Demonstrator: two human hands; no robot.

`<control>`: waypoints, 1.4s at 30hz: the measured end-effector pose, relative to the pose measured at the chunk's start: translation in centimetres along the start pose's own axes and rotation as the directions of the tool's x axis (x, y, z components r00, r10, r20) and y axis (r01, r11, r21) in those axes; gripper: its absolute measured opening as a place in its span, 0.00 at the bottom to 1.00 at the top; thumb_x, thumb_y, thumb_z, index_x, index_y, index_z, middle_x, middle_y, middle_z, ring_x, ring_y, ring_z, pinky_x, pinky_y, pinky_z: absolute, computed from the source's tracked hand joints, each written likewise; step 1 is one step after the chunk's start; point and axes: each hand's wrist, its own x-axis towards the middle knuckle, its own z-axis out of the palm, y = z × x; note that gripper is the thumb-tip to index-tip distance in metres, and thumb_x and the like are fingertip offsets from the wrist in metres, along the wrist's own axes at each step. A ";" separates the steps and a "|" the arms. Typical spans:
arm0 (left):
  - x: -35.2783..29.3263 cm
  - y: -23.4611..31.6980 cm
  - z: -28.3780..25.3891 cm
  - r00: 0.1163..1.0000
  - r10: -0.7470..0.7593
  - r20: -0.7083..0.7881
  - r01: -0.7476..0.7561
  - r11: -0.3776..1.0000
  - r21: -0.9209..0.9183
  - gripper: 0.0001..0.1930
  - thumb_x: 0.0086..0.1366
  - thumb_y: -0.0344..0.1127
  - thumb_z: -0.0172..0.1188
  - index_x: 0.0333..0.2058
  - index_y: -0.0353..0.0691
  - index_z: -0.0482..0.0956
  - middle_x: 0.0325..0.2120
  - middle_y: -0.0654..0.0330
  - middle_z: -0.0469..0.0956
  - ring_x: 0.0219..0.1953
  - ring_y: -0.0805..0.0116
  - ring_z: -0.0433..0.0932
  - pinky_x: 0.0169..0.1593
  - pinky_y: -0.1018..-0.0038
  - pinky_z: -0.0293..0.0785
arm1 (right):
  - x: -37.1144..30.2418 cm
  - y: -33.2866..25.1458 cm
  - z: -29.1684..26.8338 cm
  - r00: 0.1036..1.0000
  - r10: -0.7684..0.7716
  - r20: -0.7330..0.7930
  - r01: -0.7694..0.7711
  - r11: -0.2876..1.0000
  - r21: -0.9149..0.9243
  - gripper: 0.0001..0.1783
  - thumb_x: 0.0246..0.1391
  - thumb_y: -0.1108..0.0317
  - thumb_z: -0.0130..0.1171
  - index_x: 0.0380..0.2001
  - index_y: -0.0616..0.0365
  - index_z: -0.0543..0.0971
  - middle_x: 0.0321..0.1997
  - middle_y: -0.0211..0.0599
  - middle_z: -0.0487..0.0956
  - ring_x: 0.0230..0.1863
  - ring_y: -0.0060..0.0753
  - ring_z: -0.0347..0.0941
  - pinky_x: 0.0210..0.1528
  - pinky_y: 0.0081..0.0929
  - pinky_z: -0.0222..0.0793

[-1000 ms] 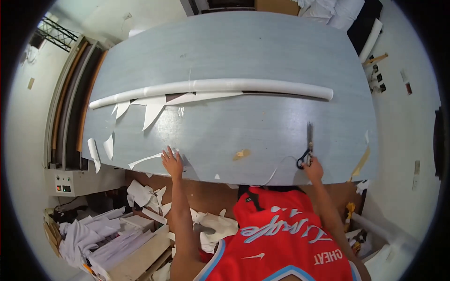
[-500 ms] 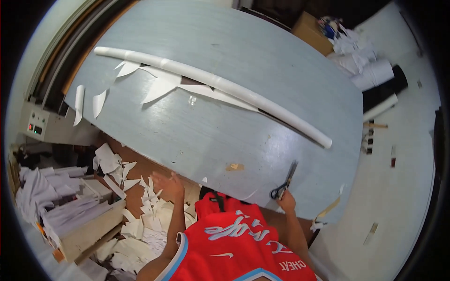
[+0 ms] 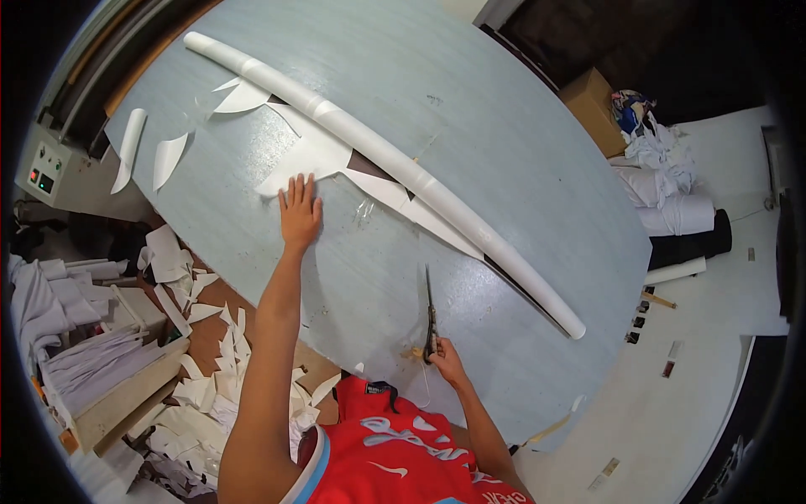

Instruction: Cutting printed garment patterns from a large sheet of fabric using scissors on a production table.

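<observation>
Grasps the scissors (image 3: 431,323) over the table (image 3: 537,185) with the right hand (image 3: 448,363). Rests the left hand (image 3: 300,217), unclenched and flat, on the sheet (image 3: 312,153) by the roll (image 3: 378,148).

left hand (image 3: 300,218) palm down | left arm (image 3: 274,307) outstretched | right hand (image 3: 448,361) curled in grip

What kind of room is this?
Likely a cutting workshop: a big blue-grey worktable bearing a long white roll, scissors in the right hand, and a heap of white offcuts below.

scissor blades (image 3: 429,294) look metal, the roll (image 3: 369,141) smooth, the tabletop (image 3: 520,193) glossy.
</observation>
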 end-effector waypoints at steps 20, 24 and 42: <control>0.2 -0.1 -0.2 0.925 -0.378 0.040 0.380 0.920 -0.101 0.30 0.60 0.47 0.55 0.61 0.47 0.65 0.62 0.47 0.58 0.66 0.50 0.53 0.69 0.54 0.43 | 26.8 -25.1 5.7 0.810 0.261 0.525 -0.051 0.923 -0.380 0.20 0.57 0.51 0.58 0.20 0.53 0.70 0.17 0.25 0.69 0.19 0.18 0.63 0.23 0.19 0.57; 0.2 0.0 -0.4 0.917 -0.395 0.049 0.398 0.909 -0.125 0.31 0.59 0.47 0.56 0.61 0.47 0.66 0.62 0.46 0.59 0.66 0.49 0.53 0.69 0.52 0.43 | 29.7 -27.7 7.2 0.800 0.257 0.543 0.014 0.896 -0.445 0.20 0.55 0.49 0.62 0.19 0.50 0.70 0.17 0.23 0.69 0.19 0.15 0.64 0.21 0.18 0.57; 0.5 0.3 -1.1 0.822 -0.567 0.049 0.569 0.817 -0.099 0.40 0.55 0.53 0.59 0.64 0.43 0.60 0.66 0.46 0.51 0.70 0.48 0.44 0.69 0.49 0.35 | 33.9 -29.7 13.9 0.798 0.149 0.584 0.135 0.900 -0.414 0.22 0.54 0.50 0.63 0.17 0.52 0.72 0.13 0.26 0.69 0.15 0.17 0.62 0.19 0.18 0.53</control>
